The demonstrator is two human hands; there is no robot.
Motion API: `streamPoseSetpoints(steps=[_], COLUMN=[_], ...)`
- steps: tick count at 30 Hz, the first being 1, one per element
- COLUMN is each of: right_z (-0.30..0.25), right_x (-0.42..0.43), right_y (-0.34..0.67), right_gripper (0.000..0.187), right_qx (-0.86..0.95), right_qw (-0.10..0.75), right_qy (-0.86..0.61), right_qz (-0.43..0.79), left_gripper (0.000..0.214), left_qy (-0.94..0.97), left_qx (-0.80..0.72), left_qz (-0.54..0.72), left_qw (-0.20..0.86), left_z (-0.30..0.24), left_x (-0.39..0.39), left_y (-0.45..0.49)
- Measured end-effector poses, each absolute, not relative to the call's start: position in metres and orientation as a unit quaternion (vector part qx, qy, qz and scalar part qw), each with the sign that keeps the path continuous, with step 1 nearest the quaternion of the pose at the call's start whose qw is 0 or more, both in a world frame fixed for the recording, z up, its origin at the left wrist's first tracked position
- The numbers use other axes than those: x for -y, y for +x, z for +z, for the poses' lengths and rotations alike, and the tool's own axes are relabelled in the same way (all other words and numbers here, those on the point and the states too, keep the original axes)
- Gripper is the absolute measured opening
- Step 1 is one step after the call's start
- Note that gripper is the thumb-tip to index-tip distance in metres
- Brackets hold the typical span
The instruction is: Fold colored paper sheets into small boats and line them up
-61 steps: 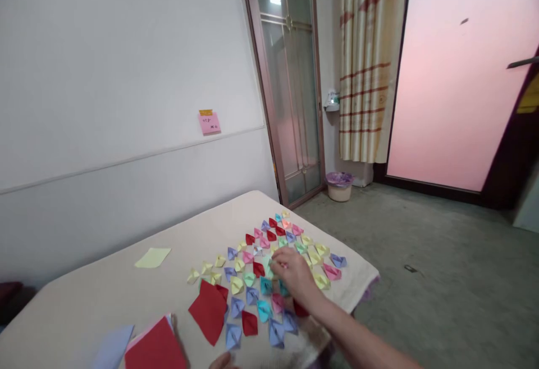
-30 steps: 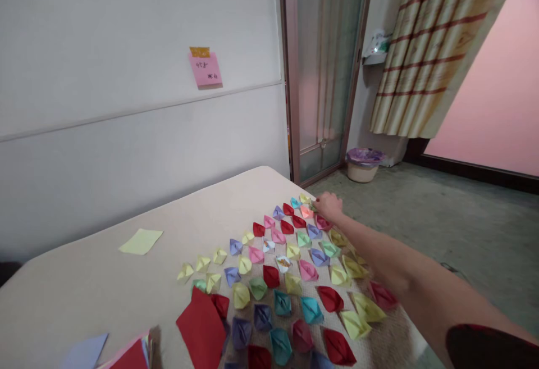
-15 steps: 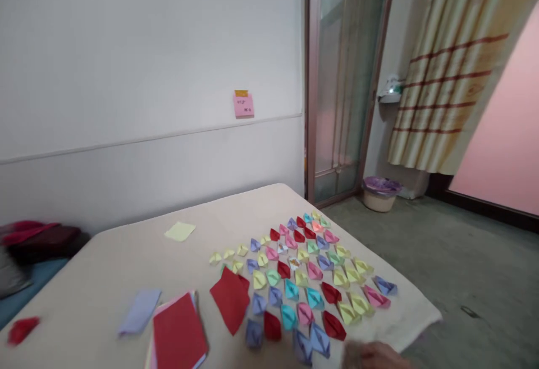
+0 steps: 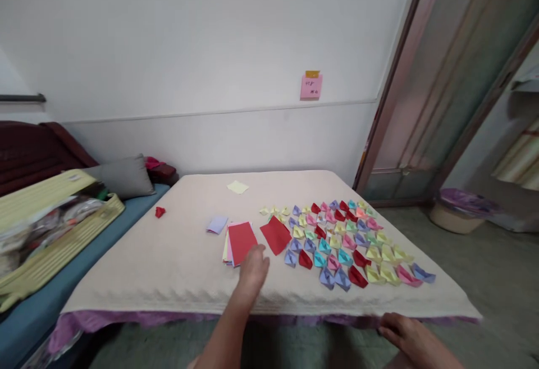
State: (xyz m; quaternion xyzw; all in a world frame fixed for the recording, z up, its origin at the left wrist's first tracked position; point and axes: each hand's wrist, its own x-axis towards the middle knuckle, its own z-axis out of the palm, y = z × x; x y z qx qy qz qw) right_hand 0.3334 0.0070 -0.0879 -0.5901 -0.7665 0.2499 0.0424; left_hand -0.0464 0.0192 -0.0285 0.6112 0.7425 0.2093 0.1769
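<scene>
Paper stack, red sheet uppermost, on the bench.
Right hand at 5 o'clock by the near edge, loosely open, empty. Left hand open, fingertips at the stack's near edge; contact unclear. Loose red sheet at the stack's 3 o'clock, folded paper shapes beyond; yellow note at 12.

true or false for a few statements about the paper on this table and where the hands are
1. The left hand is at the near edge of the red-topped paper stack. True.
2. The right hand holds a folded boat. False: its grip is empty, low by the table edge.
3. The folded boats lie in rows right of the stack. True.
4. The sticky note on the wall is green. False: it is pink.
</scene>
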Motion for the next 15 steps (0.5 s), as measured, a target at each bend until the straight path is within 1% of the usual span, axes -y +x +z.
streamPoseSetpoints(steps=[6, 11, 15], right_z=[-0.081, -0.079, -0.085], right_x=[0.002, 0.005, 0.007], right_y=[0.331, 0.331, 0.332], right_gripper=[0.029, 0.027, 0.023], right_qx=[0.771, 0.77, 0.757], right_qw=[0.04, 0.037, 0.063], right_qy=[-0.601, -0.611, -0.636], right_qz=[0.204, 0.181, 0.133], left_gripper=[0.038, 0.047, 0.041], left_qy=[0.554, 0.571, 0.583], left_qx=[-0.808, -0.808, -0.803], left_qz=[0.181, 0.137, 0.12], left_qw=[0.089, 0.06, 0.032], left_z=[-0.044, -0.063, -0.073], left_x=[-0.031, -0.038, -0.039], left_y=[-0.098, -0.093, -0.082])
